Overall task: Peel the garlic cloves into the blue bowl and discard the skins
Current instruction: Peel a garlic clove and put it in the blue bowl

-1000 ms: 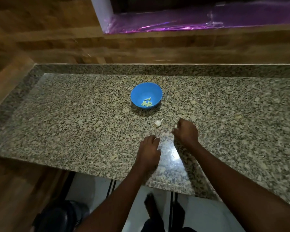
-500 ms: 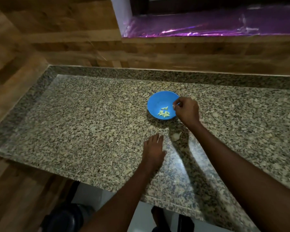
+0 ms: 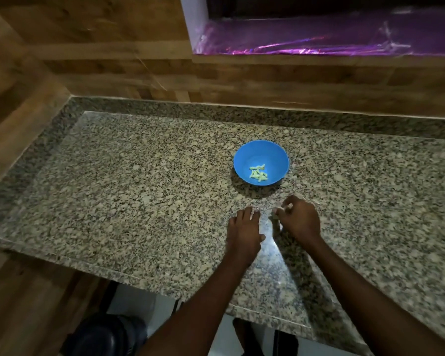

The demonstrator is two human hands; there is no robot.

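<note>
1 blue bowl (image 3: pixel 261 160) on the granite worktop (image 3: pixel 139 201), holding roughly 8 peeled garlic cloves (image 3: pixel 258 173). 2 hands near the bowl's front. Left hand (image 3: pixel 244 231) lies flat, fingers straight, grip relaxed. Right hand (image 3: pixel 299 219) curled, grip pinching 1 small pale garlic piece (image 3: pixel 275 214) at the fingertips.

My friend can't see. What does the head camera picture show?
Two hands rest on a speckled granite counter, just in front of a blue bowl holding a few peeled garlic cloves. The left hand lies flat, while the right hand pinches a small pale piece at its fingertips. Wooden walls stand behind.
</note>
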